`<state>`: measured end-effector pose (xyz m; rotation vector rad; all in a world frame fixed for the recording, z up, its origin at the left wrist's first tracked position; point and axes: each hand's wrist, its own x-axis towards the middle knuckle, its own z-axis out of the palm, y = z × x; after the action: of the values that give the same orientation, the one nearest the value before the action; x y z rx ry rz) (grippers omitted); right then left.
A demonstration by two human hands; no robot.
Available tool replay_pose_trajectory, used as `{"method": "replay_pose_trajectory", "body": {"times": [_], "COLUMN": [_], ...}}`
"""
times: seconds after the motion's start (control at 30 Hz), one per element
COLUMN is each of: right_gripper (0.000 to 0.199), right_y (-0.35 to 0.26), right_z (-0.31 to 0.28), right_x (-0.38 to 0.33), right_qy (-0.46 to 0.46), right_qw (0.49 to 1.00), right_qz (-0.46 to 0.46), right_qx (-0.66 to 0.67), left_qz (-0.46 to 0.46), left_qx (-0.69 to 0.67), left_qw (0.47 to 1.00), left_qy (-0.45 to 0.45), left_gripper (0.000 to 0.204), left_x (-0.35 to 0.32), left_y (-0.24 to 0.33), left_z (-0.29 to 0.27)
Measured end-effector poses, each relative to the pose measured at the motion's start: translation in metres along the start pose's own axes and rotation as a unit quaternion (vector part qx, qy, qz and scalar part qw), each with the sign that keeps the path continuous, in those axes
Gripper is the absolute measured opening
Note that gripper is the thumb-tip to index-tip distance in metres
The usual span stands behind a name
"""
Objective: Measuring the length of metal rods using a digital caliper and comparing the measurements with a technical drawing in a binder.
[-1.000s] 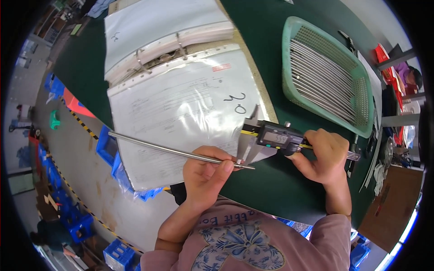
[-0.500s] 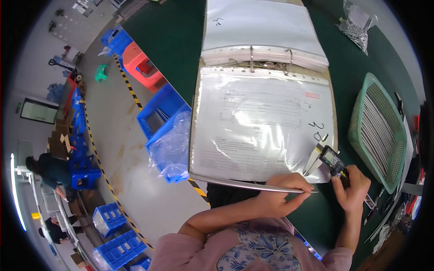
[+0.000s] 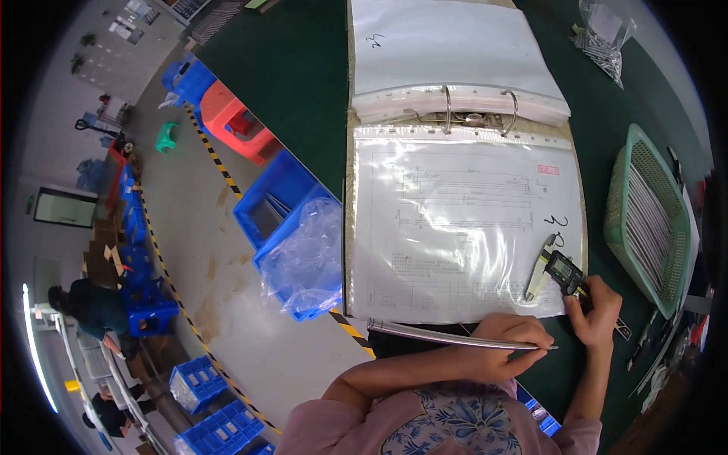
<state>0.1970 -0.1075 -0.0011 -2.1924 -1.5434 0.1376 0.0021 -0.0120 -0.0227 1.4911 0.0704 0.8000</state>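
My left hand is closed around one end of a slim, shiny metal rod, which lies crosswise just in front of the binder's near edge. In my right hand is a digital caliper with a small display. Its jaws stand apart over the lower right corner of a drawing sheet in a clear sleeve, with nothing between them. That sheet sits in an open ring binder with metal rings and handwritten marks. The rod and the caliper are apart.
Right of the binder, a green plastic basket holds many similar rods. A clear bag of small metal parts lies at the far right. Left of the green table stand a blue crate with plastic film and a red stool. People work farther left.
The whole view has shifted, moving the scene right and slightly down. The rod has come a little toward me, away from the binder's edge. Both hands keep their grips.
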Motion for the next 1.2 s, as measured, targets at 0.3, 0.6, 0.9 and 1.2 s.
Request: {"method": "replay_pose_trajectory", "body": {"times": [0.3,0.6,0.9,1.2], "right_gripper": [0.034,0.032,0.032,0.031], "right_y": [-0.0021,-0.0053,-0.0053,-0.007], "right_z": [-0.0029,-0.0048,-0.0047,-0.0069], "right_x": [0.0026,0.0053,0.0039,0.0026], "right_qy": [-0.023,-0.028,-0.024,-0.021], "right_qw": [0.999,0.998,0.999,0.999], "right_qz": [0.038,0.048,0.031,0.033], "right_qx": [0.007,0.035,0.03,0.018], "left_qz": [0.015,0.002,0.01,0.026], "left_qx": [-0.002,0.019,0.032,0.04], "left_qw": [1.0,1.0,0.999,0.999], "left_qy": [0.0,-0.008,-0.006,-0.006], "left_gripper": [0.016,0.017,0.016,0.016], "left_x": [-0.0007,0.0002,0.0021,0.0028], "left_y": [0.0008,0.0034,0.0051,0.0041], "left_z": [0.0006,-0.0012,0.0001,0.0023]}}
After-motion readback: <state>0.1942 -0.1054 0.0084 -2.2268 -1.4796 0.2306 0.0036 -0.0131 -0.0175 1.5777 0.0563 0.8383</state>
